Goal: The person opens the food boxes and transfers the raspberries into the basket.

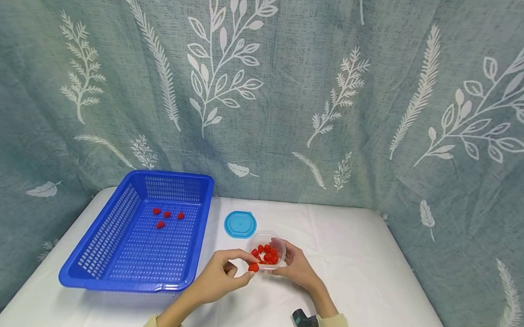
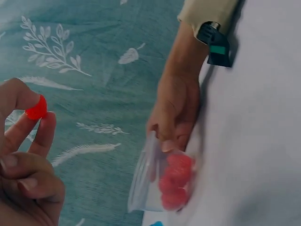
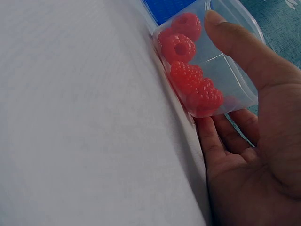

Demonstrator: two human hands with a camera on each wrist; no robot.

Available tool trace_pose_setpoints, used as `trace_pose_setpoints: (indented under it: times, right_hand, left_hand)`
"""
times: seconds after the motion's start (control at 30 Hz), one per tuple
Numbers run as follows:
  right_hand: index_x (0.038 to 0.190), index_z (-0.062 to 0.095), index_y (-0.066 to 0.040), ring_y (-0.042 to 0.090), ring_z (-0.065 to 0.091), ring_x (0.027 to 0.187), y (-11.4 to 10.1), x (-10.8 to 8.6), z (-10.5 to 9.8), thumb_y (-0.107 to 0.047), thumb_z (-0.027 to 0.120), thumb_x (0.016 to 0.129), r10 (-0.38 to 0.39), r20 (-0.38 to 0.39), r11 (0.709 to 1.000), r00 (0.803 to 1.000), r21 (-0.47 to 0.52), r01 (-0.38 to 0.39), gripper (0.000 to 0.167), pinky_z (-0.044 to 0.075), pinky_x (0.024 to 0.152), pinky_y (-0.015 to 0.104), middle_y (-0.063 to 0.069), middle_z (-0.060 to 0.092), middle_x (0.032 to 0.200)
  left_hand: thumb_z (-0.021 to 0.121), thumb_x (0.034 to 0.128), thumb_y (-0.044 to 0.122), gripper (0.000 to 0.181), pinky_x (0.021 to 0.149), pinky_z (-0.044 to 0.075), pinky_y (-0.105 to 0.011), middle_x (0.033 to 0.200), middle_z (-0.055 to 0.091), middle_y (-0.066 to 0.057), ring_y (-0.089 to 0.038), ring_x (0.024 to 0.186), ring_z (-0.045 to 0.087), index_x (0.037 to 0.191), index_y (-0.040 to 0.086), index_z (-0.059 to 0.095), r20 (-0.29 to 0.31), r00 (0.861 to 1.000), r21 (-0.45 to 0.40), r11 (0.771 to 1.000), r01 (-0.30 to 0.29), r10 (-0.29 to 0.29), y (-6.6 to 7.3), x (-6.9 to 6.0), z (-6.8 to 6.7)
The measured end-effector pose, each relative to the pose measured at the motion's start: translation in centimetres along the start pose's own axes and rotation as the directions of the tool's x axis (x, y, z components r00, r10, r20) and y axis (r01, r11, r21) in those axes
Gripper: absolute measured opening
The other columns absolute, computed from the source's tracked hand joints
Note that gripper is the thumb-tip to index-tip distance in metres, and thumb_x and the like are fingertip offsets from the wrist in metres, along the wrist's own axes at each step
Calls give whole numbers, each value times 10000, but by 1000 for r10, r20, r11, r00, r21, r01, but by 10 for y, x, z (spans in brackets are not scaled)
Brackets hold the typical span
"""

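My left hand [image 1: 223, 274] pinches a red raspberry [image 1: 253, 267] between thumb and fingertips, at the near left side of a clear plastic tub [image 1: 281, 242]. In the left wrist view that raspberry [image 2: 37, 108] is clear of the tub. Several more raspberries [image 3: 186, 77] lie on the tub's bottom. With thumb and fingers round its right side, my right hand [image 1: 300, 268] holds the tub on the table; the right wrist view shows the thumb on one wall and fingers beneath the other side.
A blue plastic basket [image 1: 208, 219] stands at the left, with several raspberries [image 1: 160, 224] on its floor. Behind the tub lies a round light-blue lid [image 1: 240, 224]. White cloth [image 1: 349, 263] covers the table, and a patterned green curtain [image 1: 281, 111] hangs at the back and sides.
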State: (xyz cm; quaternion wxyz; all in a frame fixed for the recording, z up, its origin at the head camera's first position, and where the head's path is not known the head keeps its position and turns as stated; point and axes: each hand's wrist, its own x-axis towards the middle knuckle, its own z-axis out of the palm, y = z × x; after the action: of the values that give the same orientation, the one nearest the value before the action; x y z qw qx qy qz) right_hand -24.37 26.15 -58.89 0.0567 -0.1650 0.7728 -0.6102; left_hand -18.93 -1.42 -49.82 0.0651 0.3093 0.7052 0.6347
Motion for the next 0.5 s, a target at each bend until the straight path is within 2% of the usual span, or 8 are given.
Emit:
trace_pose_setpoints:
  times: [0.07, 0.13, 0.2, 0.3, 0.4, 0.5]
  right_hand:
    - [1488, 465, -28, 353, 412, 1450, 1, 0, 0, -19, 874, 759, 9, -2, 1000, 1000, -4, -9, 836, 340, 1147, 300, 184, 510, 1503]
    - [1491, 462, -29, 350, 407, 1454, 2, 1, -1, -15, 875, 755, 10, -1, 1000, 1000, -5, -10, 844, 340, 1147, 300, 182, 504, 1509]
    - [1492, 459, -28, 349, 403, 1457, 2, 1, -1, -12, 876, 750, 11, 1, 1000, 1000, -5, -11, 851, 340, 1147, 300, 182, 499, 1514]
    - [1491, 457, -19, 353, 400, 1458, 3, 2, -1, 7, 874, 742, 11, 2, 1000, 1000, 4, -11, 859, 339, 1147, 300, 191, 496, 1515]
    - [1489, 455, -9, 363, 400, 1455, 3, 1, -1, 16, 872, 742, 10, 4, 1000, 1000, 8, -10, 856, 342, 1143, 296, 202, 497, 1511]
    - [1492, 451, -9, 361, 403, 1454, 2, 1, -1, 11, 872, 746, 15, 4, 1000, 1000, 6, -15, 856, 347, 1139, 292, 203, 497, 1511]
  left_hand:
    - [778, 883, 82, 204, 401, 221, -168, 647, 515, -38, 3, 448, 236, 1080, 130, 753, -7, 1000, 2, 1000, -27, 27, 10, -7, -5]
    - [798, 862, 75, 210, 398, 210, -166, 572, 482, -11, 6, 449, 232, 1052, 154, 758, -34, 998, 20, 999, -46, 47, 19, -13, -11]
    - [811, 842, 60, 220, 395, 202, -173, 502, 351, -27, -3, 452, 219, 1040, 139, 756, -62, 996, 28, 997, -66, 68, 27, -19, -19]
    - [824, 816, 37, 243, 395, 207, -185, 490, 270, -41, -23, 454, 214, 1036, 112, 752, -99, 991, 40, 996, -84, 88, 39, -27, -33]
    - [823, 805, 5, 265, 387, 232, -184, 495, 259, -42, -36, 450, 223, 1039, 101, 746, -119, 987, 53, 994, -97, 103, 50, -33, -50]
    - [815, 802, -33, 280, 362, 245, -204, 499, 271, -43, -62, 440, 230, 1037, 101, 742, -150, 978, 97, 986, -132, 146, 58, -40, -69]
